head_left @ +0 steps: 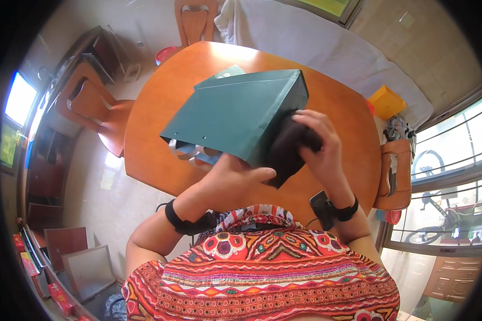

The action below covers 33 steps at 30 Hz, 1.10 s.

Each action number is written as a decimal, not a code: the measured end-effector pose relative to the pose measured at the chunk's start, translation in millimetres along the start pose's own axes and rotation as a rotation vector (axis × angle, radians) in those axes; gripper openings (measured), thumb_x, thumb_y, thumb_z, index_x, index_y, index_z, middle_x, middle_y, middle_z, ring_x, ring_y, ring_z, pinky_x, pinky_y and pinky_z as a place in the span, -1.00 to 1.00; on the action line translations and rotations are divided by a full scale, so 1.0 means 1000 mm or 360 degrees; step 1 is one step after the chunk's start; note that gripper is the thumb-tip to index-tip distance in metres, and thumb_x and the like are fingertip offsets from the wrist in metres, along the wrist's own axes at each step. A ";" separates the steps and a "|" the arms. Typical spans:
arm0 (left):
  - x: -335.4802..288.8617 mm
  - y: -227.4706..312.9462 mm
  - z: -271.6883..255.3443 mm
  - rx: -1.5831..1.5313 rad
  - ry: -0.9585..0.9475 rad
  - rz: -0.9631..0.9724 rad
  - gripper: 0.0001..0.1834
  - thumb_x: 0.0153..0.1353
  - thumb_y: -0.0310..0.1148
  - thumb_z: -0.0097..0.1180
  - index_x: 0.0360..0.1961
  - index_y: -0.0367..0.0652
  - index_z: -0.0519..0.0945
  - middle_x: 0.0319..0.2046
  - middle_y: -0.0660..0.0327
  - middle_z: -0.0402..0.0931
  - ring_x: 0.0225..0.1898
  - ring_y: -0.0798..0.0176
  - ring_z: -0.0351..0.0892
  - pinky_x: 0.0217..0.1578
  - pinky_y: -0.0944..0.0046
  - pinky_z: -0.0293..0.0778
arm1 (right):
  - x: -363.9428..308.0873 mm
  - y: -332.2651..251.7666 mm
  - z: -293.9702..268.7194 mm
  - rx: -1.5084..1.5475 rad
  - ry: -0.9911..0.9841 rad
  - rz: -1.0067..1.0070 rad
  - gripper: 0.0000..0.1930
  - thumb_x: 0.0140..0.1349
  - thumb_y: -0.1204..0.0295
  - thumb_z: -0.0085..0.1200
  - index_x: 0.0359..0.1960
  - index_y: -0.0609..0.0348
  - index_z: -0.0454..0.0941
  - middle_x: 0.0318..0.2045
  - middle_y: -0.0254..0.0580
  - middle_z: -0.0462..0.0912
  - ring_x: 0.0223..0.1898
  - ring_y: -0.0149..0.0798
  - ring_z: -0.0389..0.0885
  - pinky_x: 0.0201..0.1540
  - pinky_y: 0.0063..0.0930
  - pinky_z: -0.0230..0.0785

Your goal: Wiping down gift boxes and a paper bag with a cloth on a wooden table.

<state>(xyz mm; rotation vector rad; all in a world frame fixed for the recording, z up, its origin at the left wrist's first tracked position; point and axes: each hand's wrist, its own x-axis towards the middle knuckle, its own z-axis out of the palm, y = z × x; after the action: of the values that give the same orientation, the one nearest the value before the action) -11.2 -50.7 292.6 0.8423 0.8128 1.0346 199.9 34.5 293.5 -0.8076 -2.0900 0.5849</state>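
Bright patterned cloth [262,267], red and orange, fills the bottom of the view at six o'clock; it is the person's own clothing, closest to the camera. Both forearms rise from it, each with a black band at the wrist, toward a dark green paper bag [235,115] held up in the air above a round orange table [160,134]. The bag lies flat-side up and tilted, its long axis running from about eight o'clock to two o'clock, with the open mouth and pale handles [185,150] at the eight o'clock end and the folded base at the two o'clock end. The left hand [233,179] sits under the bag's near edge at six o'clock of the bag, fingers curled and closed on that edge. The right hand [318,142] is at four o'clock of the bag, just beside its base corner, fingers closed around a dark brown cloth [286,152] that hangs down between the two hands. That cloth touches the bag's near edge and overlaps the left thumb. The hands are near each other but not joined, with the cloth between them. Of the two, the left hand is nearer the bag's mouth; the right is nearer its base. Wooden chairs [93,109] stand at nine and twelve o'clock of the table, and a yellow box [386,101] lies at two o'clock.
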 end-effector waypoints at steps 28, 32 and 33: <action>0.030 0.003 -0.053 -0.1054 0.0283 0.0051 -0.48 0.32 -0.28 -0.10 0.23 -0.35 0.31 0.11 -0.07 0.47 0.12 0.01 0.51 0.22 -0.01 0.36 | 0.013 -0.004 -0.039 -0.0434 0.0439 -0.0160 -0.66 0.02 0.57 0.21 -0.10 0.19 0.58 -0.01 -0.06 0.58 0.04 0.00 0.54 0.16 -0.25 0.33; 0.047 -0.008 -0.069 -0.0893 0.0337 0.0143 -0.40 0.41 -0.01 -0.18 0.29 -0.22 0.29 0.20 0.02 0.41 0.21 0.03 0.41 0.26 -0.01 0.28 | 0.028 0.035 -0.010 -0.0454 0.0344 -0.0078 -0.59 0.04 0.58 0.19 -0.01 0.17 0.52 0.05 0.01 0.52 0.11 0.08 0.48 0.17 -0.24 0.33; 0.054 -0.015 -0.077 -0.0945 0.0349 0.0190 -0.34 0.40 0.12 -0.18 0.30 -0.17 0.30 0.22 0.07 0.40 0.23 0.06 0.39 0.25 0.01 0.27 | 0.024 0.059 0.002 -0.0444 0.0299 -0.0058 -0.54 0.04 0.60 0.19 0.05 0.16 0.47 0.07 0.07 0.49 0.15 0.10 0.45 0.20 -0.24 0.31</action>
<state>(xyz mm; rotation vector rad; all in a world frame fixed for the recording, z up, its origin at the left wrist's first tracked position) -56.4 10.9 236.2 0.2749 0.5877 1.3976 207.2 92.1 266.6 -0.9398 -2.0317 0.1900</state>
